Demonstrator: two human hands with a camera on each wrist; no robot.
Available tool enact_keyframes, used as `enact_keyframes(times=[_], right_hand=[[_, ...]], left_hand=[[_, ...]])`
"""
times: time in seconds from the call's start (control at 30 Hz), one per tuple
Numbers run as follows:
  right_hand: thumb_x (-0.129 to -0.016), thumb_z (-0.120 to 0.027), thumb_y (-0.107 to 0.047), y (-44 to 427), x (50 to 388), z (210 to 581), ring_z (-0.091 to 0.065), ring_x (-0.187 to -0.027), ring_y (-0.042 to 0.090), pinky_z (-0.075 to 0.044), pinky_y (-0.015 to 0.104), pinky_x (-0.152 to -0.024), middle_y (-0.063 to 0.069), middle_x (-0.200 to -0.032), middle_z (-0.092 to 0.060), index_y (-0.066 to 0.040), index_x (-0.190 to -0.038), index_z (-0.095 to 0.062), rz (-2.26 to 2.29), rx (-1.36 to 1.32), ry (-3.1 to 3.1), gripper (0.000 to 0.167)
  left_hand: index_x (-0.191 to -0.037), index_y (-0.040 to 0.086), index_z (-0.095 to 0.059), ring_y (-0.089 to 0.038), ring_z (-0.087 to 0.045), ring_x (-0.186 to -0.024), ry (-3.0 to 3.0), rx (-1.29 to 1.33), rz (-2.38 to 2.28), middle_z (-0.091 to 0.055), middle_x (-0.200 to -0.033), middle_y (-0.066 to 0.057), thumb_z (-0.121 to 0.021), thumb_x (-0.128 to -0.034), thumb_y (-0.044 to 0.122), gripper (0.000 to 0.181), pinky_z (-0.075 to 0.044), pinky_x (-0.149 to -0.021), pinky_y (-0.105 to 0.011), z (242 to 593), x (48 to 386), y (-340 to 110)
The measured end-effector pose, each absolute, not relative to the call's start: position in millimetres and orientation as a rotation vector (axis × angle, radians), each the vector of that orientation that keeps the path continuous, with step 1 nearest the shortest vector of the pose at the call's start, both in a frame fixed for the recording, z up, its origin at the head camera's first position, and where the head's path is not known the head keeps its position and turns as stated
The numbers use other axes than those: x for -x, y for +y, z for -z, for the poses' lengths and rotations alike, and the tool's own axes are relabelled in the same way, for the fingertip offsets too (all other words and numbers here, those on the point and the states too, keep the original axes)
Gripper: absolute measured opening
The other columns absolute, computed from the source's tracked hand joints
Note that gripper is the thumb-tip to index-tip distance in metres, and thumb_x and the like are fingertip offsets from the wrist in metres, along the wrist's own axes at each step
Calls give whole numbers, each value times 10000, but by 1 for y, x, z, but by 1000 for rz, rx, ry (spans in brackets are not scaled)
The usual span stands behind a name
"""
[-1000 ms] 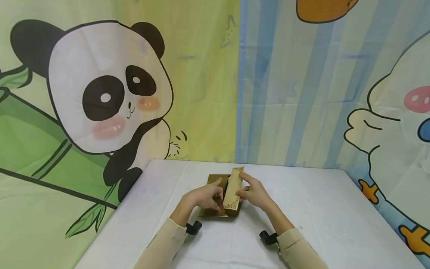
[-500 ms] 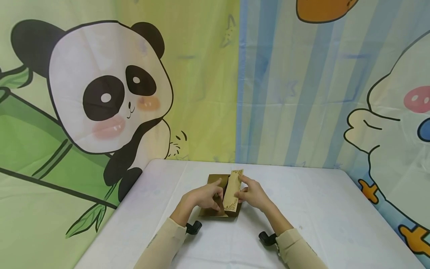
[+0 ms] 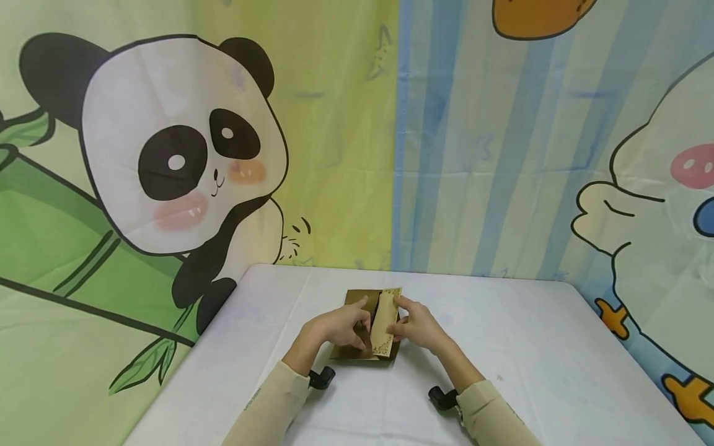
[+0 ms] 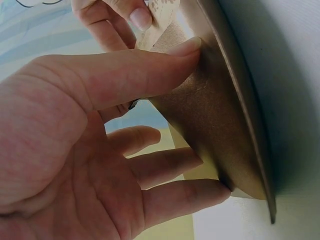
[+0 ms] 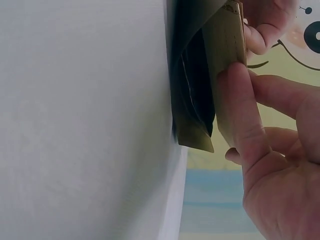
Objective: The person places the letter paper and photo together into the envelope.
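Near the table's middle lies a brown paper case [image 3: 361, 299], its dark inside showing in the right wrist view. A long cream card [image 3: 383, 323] with an ornate printed border leans over its right part. My right hand [image 3: 419, 325] pinches the card by its right edge, thumb and fingers on either side. On the left, my left hand [image 3: 341, 325] grips a raised brown flap [image 4: 200, 110] of the case. Its thumb presses the flap's face, while the fingertips meet the far edge. Part of the case's opening is hidden by the card and the hands.
A white cloth covers the table [image 3: 502, 347]. Behind it hangs a printed curtain [image 3: 334, 155] with a panda on the left. Each wrist wears a black camera mount, such as the one on the right wrist [image 3: 443, 397].
My right hand has brought the card down and slightly left, so its upper end sits lower over the case. The left hand stays in place.
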State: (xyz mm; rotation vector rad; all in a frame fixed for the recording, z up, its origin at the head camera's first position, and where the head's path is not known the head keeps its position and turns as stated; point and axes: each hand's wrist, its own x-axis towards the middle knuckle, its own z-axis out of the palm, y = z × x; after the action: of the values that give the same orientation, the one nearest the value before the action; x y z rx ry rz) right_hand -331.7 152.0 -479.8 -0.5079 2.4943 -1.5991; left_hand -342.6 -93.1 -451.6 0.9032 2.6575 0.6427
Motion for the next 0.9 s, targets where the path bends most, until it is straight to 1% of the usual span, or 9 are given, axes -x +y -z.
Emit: enact_keyframes(times=[0.1,0.17,0.33,0.5,0.63,0.7,0.83,0.9], right_hand=[[-898,-781,-29,150,331,481,-760,-721,322,-613,473,-708,279,-1215,-715,96,-1580,-292,1595,516,2496,849],[-888,-790,-20,149,330,481,-761,-706,319,-614,472,-694,299,-1268,-687,98,-1577,-299,1592,513,2499,855],[-883,-796,-20,147,329,481,-761,-690,301,-615,455,-681,296,-1204,-714,90,-1573,-320,1565,513,2515,846],[-875,-803,-16,145,330,482,-756,-668,291,-615,414,-659,335,-1269,-672,92,-1569,-329,1554,539,2512,847],[-870,-800,6,143,329,483,-753,-673,331,-619,424,-653,360,-1273,-651,95,-1565,-333,1580,576,2478,842],[-867,-799,16,141,328,484,-751,-685,352,-620,433,-655,374,-1323,-614,105,-1560,-335,1586,595,2467,839],[-875,-787,30,138,328,485,-753,-728,381,-625,449,-683,376,-1285,-614,115,-1554,-339,1584,616,2436,818],[-883,-776,37,136,328,486,-756,-748,371,-626,450,-699,358,-1256,-628,116,-1551,-343,1587,626,2410,801]], left_hand=[[-906,184,-660,-287,-565,-1337,2661,-905,-634,-178,-1728,-201,-887,-830,188,240,-466,-904,-352,453,343,-93],[-904,193,-662,-313,-535,-1394,2664,-910,-632,-183,-1727,-201,-888,-829,191,238,-466,-929,-354,453,343,-94],[-895,216,-663,-364,-485,-1450,2661,-913,-643,-188,-1724,-207,-890,-825,191,239,-469,-998,-387,453,343,-94],[-888,229,-664,-380,-463,-1469,2659,-925,-648,-197,-1720,-215,-889,-826,180,238,-467,-1040,-404,452,343,-94],[-884,227,-663,-386,-456,-1473,2656,-937,-650,-205,-1715,-222,-888,-826,171,238,-466,-1066,-411,453,343,-94],[-884,224,-664,-393,-446,-1479,2653,-939,-651,-206,-1714,-226,-886,-827,168,237,-462,-1084,-424,452,343,-94],[-888,214,-675,-401,-431,-1487,2644,-939,-662,-203,-1713,-232,-885,-826,157,226,-446,-1118,-454,451,343,-94],[-890,207,-678,-400,-434,-1484,2642,-938,-666,-202,-1712,-235,-886,-824,154,225,-445,-1119,-456,451,342,-94]])
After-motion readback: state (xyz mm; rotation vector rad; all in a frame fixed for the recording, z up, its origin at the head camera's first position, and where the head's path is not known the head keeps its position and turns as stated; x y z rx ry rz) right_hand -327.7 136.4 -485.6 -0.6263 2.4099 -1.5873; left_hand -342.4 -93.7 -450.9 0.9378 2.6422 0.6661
